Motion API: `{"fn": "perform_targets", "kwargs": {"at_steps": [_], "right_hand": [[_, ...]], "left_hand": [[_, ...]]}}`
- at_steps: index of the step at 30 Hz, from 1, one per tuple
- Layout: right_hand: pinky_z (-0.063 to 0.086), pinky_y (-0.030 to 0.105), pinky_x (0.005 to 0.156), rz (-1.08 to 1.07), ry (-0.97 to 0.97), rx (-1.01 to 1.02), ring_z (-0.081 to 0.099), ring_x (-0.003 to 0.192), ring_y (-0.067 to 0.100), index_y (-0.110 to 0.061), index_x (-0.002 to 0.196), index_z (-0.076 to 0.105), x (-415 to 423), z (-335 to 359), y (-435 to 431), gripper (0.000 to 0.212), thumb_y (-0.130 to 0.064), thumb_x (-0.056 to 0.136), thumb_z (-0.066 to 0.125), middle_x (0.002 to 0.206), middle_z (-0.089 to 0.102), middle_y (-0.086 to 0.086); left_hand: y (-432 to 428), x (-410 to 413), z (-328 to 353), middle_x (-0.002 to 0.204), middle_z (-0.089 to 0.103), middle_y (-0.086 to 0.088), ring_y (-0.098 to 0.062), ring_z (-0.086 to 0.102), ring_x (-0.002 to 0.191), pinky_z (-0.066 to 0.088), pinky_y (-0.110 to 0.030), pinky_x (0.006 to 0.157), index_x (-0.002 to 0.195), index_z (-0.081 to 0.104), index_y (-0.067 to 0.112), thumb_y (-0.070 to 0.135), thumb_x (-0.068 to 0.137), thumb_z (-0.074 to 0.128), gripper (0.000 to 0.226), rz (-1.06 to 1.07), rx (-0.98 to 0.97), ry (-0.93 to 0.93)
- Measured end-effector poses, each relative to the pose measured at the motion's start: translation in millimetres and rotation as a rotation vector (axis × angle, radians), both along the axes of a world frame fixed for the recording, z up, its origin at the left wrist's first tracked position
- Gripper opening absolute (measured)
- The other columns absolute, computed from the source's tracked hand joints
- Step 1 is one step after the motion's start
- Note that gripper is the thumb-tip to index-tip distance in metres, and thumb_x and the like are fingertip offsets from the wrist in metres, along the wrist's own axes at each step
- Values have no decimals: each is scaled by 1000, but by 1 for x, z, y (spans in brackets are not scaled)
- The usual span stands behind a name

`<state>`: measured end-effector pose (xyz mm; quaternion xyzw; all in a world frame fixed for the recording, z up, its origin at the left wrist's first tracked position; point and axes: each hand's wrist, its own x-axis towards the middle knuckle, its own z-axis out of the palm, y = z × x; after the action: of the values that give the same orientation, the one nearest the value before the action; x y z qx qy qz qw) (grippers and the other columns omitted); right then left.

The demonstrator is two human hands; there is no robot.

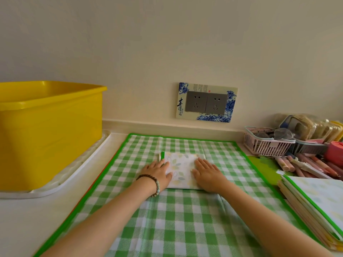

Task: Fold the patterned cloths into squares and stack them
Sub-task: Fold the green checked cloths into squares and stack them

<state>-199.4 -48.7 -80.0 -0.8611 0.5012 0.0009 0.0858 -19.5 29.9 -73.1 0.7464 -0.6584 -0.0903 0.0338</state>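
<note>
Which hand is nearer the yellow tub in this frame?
Left. The left hand presses the left side of the folded cloth, toward the yellow tub; the right hand presses its right side, farther off.

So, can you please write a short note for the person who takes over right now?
Left hand: flat, pressing the left part of the folded leaf-print cloth.
Right hand: flat, pressing its right part.
That cloth lies on the green checked cloth, spread open on the counter. A pile of cloths lies at the right edge.
Done: leaf-print cloth folded small.
Left: set it aside, fold the checked cloth, probably the pile too.
</note>
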Motion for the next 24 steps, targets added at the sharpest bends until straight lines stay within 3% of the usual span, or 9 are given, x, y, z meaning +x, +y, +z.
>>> {"fn": "perform_targets", "kwargs": {"at_steps": [3, 6, 8, 10, 13, 17, 24], "right_hand": [[-4, 31, 117, -13, -4, 17, -6, 146, 13, -14, 151, -2, -9, 1, -2, 57, -40, 102, 11, 159, -8, 1], [-4, 30, 117, -6, -18, 8, -6, 146, 13, -14, 151, -2, -7, 0, -1, 57, -39, 102, 11, 159, -9, 1], [-4, 30, 118, -4, -22, 11, -6, 146, 14, -14, 151, -2, -8, -1, -1, 57, -40, 102, 11, 159, -9, 1], [-3, 31, 118, -7, -25, 13, -6, 146, 14, -14, 151, -2, -8, -2, -2, 57, -40, 102, 11, 159, -8, 1], [-3, 32, 118, -12, -35, 23, -4, 146, 15, -15, 151, 1, -6, 0, -7, 57, -40, 102, 15, 159, -5, 1], [-1, 36, 118, -19, -91, -48, 1, 147, 16, -16, 150, 12, 4, 4, -12, 54, -37, 102, 21, 159, 7, -1], [-1, 37, 118, 75, -115, -62, 4, 146, 14, -21, 150, 14, 52, 3, -24, 50, -32, 102, 16, 159, 10, -3]], "left_hand": [[-9, 0, 10, 155, 19, -1, -21, 23, 140, 23, -38, 114, 147, 24, 19, 44, 99, 23, 54, 10, -7, -13], [-24, -1, 17, 136, 41, -7, -22, 42, 121, 37, -37, 101, 131, 42, 13, 42, 99, 26, 45, 40, -127, 42], [-34, -2, 12, 143, 36, -7, -22, 37, 128, 33, -37, 106, 136, 35, 12, 38, 100, 27, 45, 30, -181, 109], [-40, -2, 5, 157, 14, -2, -21, 13, 144, 17, -38, 116, 149, 16, 16, 36, 101, 22, 52, 4, -140, 116], [-46, 1, -4, 158, -7, 3, -19, -8, 145, 2, -39, 119, 151, 1, 21, 39, 101, 13, 54, -5, -48, 74], [-50, 2, -7, 158, -7, 4, -18, -10, 145, 1, -39, 119, 151, 0, 22, 39, 101, 12, 54, -6, -29, 43], [-54, 2, -10, 159, -3, 4, -18, -6, 146, 2, -39, 119, 151, 3, 23, 40, 101, 14, 54, -3, -50, 11]]}}
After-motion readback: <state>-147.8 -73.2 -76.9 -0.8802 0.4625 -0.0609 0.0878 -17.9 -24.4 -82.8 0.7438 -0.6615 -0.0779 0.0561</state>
